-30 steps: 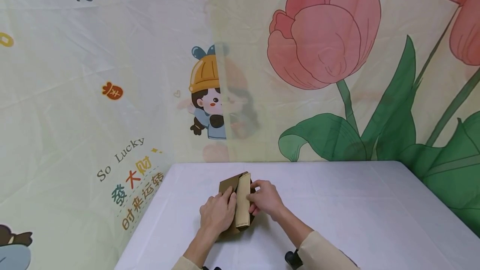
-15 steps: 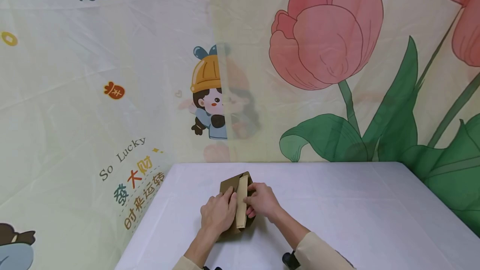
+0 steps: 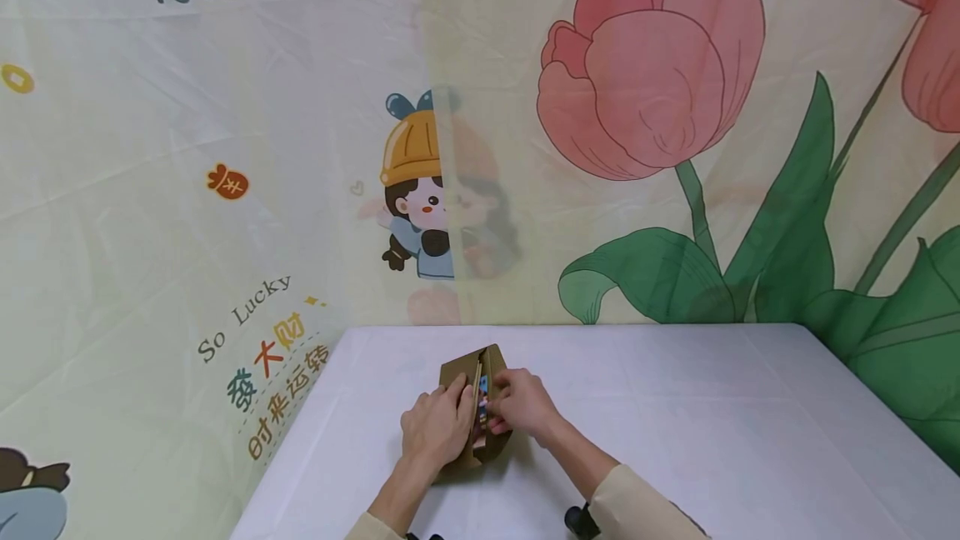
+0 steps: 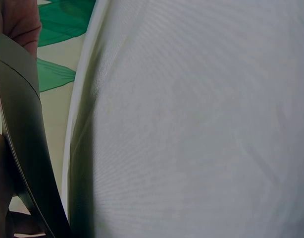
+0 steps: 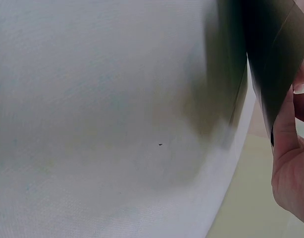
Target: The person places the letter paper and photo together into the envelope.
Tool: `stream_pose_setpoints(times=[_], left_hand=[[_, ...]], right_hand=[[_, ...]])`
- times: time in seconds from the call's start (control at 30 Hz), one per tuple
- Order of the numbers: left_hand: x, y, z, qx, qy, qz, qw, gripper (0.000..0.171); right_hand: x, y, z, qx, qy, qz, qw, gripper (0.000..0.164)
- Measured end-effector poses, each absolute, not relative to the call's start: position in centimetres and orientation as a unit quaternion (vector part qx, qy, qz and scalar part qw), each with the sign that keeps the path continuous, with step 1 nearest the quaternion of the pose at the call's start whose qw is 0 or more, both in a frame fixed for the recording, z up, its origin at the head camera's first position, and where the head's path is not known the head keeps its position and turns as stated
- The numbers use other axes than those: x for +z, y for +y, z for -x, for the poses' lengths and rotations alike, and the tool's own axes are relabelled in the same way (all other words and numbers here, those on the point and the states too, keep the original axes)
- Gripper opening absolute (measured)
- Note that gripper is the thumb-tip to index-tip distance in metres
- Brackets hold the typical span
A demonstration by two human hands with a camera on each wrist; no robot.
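Observation:
A brown cardboard box (image 3: 457,368) lies on the white table with its top parted lengthwise. Brightly coloured printed contents (image 3: 482,407) show in the narrow gap. My left hand (image 3: 437,423) rests over the box's left side, index finger stretched along the top beside the gap. On the opposite side, my right hand (image 3: 523,401) pinches the edge of the right-hand panel (image 3: 498,373), fingertips at the opening. In the right wrist view the dark cardboard side (image 5: 278,44) stands against the right fingers (image 5: 285,129). The left wrist view shows the box's other side (image 4: 25,134) edge-on.
The white cloth-covered table (image 3: 675,423) extends to both sides of the box. A printed fabric backdrop (image 3: 495,298) with tulips and lettering hangs right behind it. A dark round-ended object (image 3: 581,521) sits at the right sleeve.
The pale inner flap has swung left until nearly edge-on, uncovering the coloured contents. My right hand has shifted slightly left, then back off it to the right panel. The left hand stays put.

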State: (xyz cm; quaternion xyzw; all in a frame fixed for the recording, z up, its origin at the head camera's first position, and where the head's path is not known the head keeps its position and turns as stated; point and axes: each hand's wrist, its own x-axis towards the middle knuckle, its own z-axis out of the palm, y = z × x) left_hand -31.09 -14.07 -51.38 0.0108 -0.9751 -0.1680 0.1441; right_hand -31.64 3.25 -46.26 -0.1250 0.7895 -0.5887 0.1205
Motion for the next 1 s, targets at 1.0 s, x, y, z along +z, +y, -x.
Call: stream_pose_setpoints(times=[1.0], left_hand=[[-51.51, -14.06, 31.2, -0.173, -0.974, -0.012, 0.144, 0.05]], right_hand=[[-47.08, 4.0, 31.92, -0.604, 0.781, 0.142, 0.073, 0.032]])
